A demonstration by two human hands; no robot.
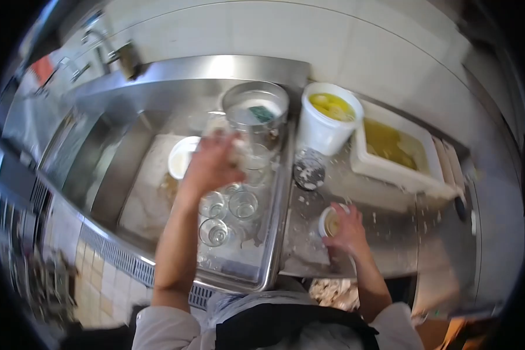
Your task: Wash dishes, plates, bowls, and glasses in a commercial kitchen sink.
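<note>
My left hand (214,164), blurred, is stretched over the sink's draining side, fingers spread. Something pale shows around its fingertips, too blurred to name. Beside it lies a round white bowl (181,158). Several clear drinking glasses (243,204) stand below and to the right of that hand. Behind them is a round steel pot (229,103) with whitish liquid and a green scouring pad (261,114). My right hand (349,229) grips a small white cup (330,223) on the steel counter, its fingers around the right side.
A white plastic bucket (319,131) with yellow-green liquid stands at the back. To its right is a white rectangular tub (398,181) holding yellowish liquid. A glass with dark and white contents (309,173) sits on the wet, crumb-strewn counter (376,249). A deep sink basin (127,170) lies left, taps (98,37) beyond.
</note>
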